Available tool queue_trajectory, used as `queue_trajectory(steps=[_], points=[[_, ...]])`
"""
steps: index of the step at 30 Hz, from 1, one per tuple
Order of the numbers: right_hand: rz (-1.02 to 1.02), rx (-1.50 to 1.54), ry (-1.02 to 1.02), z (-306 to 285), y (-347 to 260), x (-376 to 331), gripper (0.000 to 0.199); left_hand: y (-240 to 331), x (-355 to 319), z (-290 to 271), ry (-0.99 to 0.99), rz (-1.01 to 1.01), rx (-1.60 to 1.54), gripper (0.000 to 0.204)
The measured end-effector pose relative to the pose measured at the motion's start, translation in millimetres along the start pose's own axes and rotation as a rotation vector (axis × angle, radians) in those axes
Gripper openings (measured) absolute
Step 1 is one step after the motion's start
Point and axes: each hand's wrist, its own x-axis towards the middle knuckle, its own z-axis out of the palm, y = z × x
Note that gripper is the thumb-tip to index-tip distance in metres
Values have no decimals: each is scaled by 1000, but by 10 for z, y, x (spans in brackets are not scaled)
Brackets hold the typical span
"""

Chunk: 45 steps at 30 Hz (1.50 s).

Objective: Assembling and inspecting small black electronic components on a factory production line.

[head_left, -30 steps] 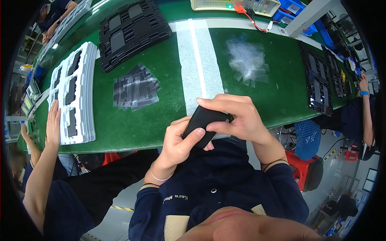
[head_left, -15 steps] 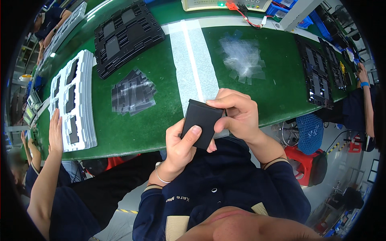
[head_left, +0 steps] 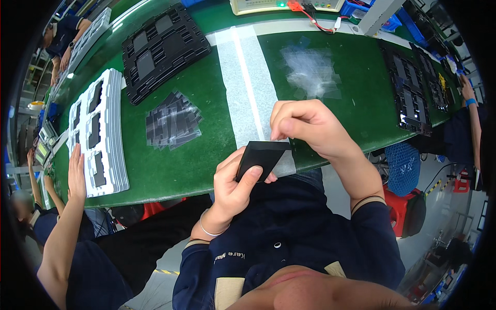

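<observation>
A flat, black rectangular block (head_left: 262, 157) is in my left hand (head_left: 230, 188), with the thumb pressed on its broad face and the fingers behind it. Its far end edge is tipped toward view. Just beyond the block's upper right corner is my right hand (head_left: 312, 124), fingers curled and thumb pinched against them. Whatever lies in that pinch, if anything, is too small or hidden to name. Both hands are over the near edge of the green table (head_left: 212, 134), by a white paper strip (head_left: 247, 82).
Dark film pieces (head_left: 173, 121) lie left of the strip, clear film pieces (head_left: 310, 72) right. A black tray (head_left: 165, 54) sits at the far left. A co-worker's hand (head_left: 76, 170) touches stacked white trays (head_left: 116, 139). More black trays (head_left: 411, 95) are at right, an instrument with leads (head_left: 279, 6) behind.
My right hand has come off the block's top corner and moved up and right in a pinch. The left hand has tilted the block, so its end edge shows more.
</observation>
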Motion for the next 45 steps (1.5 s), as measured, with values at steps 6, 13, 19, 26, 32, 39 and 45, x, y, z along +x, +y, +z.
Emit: queue_trajectory(steps=[6,13,19,26,32,39,45], points=[[82,15,-25,96,-22,72,8,-6,15,-40,-45,27,145,15],[-481,-632,116,146,69,39,7,5,2,-1,44,5,118,16],[-296,-549,85,154,-21,32,9,26,0,-43,10,-19,81,17],[108,-124,-6,131,-76,133,20,115,-23,-44,20,-205,-189,25],[147,-180,0,56,-39,44,27,93,-17,-128,42,-177,-194,29],[73,-135,105,210,20,-75,12,78,-50,-95,75,-47,39,27],[-270,-641,152,276,-22,-48,10,-67,-104,22,181,85,13,28]])
